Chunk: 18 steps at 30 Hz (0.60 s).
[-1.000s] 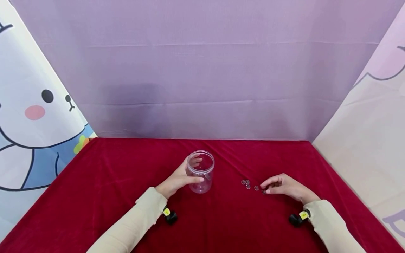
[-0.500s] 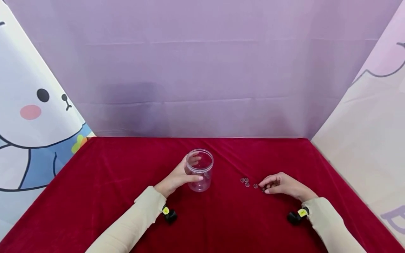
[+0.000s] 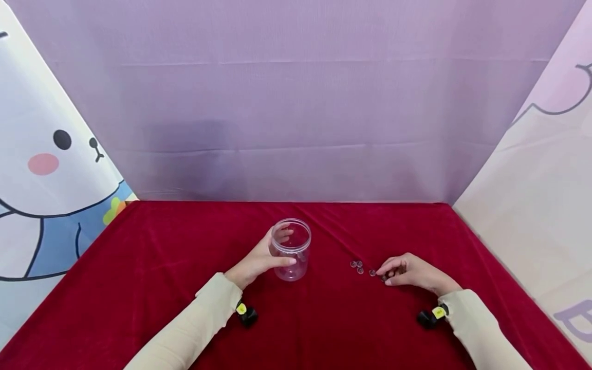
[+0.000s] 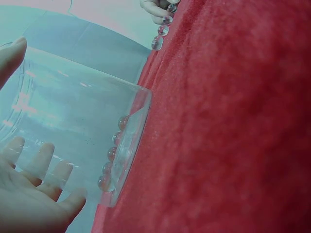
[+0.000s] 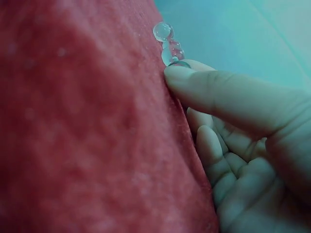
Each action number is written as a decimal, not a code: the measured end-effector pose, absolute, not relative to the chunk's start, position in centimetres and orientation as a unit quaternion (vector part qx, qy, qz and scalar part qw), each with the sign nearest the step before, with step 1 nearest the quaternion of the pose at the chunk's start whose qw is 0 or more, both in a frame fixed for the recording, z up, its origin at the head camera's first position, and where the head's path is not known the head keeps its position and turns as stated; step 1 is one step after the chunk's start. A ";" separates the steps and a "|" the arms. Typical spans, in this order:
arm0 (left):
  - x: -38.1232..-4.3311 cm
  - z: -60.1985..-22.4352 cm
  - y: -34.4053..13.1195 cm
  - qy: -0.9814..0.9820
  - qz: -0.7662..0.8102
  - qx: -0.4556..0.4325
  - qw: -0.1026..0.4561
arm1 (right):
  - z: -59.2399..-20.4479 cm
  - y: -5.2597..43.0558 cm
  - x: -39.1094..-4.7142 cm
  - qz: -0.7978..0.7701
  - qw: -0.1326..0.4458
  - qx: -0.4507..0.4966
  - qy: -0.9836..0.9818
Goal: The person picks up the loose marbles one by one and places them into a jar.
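My left hand [image 3: 261, 261] grips a clear plastic jar [image 3: 290, 267] round its side, the thumb in front and the fingers behind. The jar is upright and its mouth has no lid. Several clear glass marbles [image 4: 112, 154] lie in its bottom in the left wrist view. To the right, my right hand [image 3: 416, 273] is low at the cloth, pinching a marble [image 3: 384, 278] between thumb and forefinger; the thumb hides most of it in the right wrist view. Just left of those fingertips lie several loose marbles [image 3: 359, 270], one of them [image 3: 372, 273] very near the forefinger.
A red cloth [image 3: 324, 329] covers the table. Behind it stands a purple fabric wall [image 3: 296, 128], with printed panels at the left [image 3: 60, 216] and right [image 3: 536, 205]. Each wrist wears a small black camera [image 3: 248, 316].
The view has shifted slightly. The right thumb and forefinger have closed in a little on the marble at their tips. The left hand keeps its hold on the jar.
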<state>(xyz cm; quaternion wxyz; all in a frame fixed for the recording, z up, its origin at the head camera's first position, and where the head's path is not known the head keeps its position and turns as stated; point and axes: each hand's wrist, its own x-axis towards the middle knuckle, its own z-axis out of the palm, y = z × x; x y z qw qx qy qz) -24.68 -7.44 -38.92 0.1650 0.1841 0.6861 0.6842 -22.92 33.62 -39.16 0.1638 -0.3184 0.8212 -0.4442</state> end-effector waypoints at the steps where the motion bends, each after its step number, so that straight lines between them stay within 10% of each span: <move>1: -24.6 -38.9 -7.5 0.687 0.684 0.183 0.165 | -39.1 33.6 -22.9 -0.444 0.163 -0.320 0.821; 18: -24.7 -38.8 -7.6 0.684 0.686 0.192 0.160 | -38.5 33.3 -22.6 -0.426 0.162 -0.316 0.832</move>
